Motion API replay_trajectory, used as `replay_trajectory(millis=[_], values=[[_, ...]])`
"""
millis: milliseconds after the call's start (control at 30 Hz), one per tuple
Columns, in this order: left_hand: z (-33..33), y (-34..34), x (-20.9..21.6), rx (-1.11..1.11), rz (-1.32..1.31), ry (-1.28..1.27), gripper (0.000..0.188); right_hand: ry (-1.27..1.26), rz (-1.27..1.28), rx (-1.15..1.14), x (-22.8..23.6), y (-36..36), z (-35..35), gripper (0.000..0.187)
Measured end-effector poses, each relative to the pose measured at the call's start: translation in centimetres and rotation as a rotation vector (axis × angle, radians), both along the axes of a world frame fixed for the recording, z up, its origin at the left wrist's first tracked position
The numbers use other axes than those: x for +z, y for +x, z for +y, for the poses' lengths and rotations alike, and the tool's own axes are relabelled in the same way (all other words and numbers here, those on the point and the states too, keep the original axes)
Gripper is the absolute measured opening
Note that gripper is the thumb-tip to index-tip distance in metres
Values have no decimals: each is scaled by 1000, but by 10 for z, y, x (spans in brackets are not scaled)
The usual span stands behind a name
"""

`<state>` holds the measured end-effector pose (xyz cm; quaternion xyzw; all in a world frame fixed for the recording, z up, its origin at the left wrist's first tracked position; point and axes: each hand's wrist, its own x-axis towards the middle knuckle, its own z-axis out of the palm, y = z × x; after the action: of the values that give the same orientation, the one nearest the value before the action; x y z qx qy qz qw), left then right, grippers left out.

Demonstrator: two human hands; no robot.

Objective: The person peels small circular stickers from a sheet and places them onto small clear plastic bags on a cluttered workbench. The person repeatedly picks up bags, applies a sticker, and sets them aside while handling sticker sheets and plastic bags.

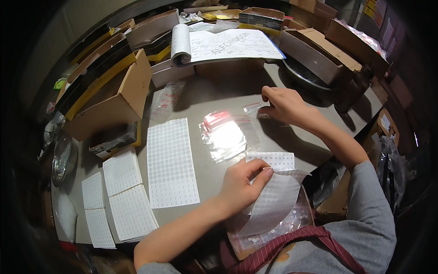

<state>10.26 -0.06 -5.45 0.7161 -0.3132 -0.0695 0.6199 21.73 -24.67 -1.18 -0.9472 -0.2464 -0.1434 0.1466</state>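
Note:
My left hand pinches a curled sheet of stickers between thumb and forefinger. The sheet's pale back hangs down, and printed rows show past its fold. Beneath the sheet, clear plastic bags with small white round pieces lie near my lap. Farther off, my right hand reaches over the table, its forefinger bent and apart from the thumb. The thumb is beside a small clear zip bag; whether they touch I cannot tell. A pile of clear zip bags with red seals lies left of it.
A long sheet of round stickers and stacks of label sheets lie at the left. Cardboard boxes and a clipboard of papers line the back. A dark round tray sits at the far right.

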Motion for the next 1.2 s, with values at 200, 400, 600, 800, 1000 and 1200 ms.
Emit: replay_trajectory(millis=[200, 400, 600, 800, 1000, 1200], values=[[-1, 1, -8, 23, 78, 5, 18, 440, 609, 311, 25, -82, -3, 39], [-1, 1, -3, 55, 147, -34, 16, 616, 702, 99, 8, -118, -7, 40], [0, 3, 7, 74, 45, -55, 17, 991, 828, 33, 2, -125, -18, 32], [1, 2, 18, 29, 142, 9, 19, 1025, 880, -23, 9, -134, -23, 33], [4, 3, 10, 56, 193, -52, 18, 1066, 896, 142, -2, -137, -19, 34], [3, 1, 13, 40, 174, -63, 18, 1140, 839, 144, -12, -142, -25, 30]])
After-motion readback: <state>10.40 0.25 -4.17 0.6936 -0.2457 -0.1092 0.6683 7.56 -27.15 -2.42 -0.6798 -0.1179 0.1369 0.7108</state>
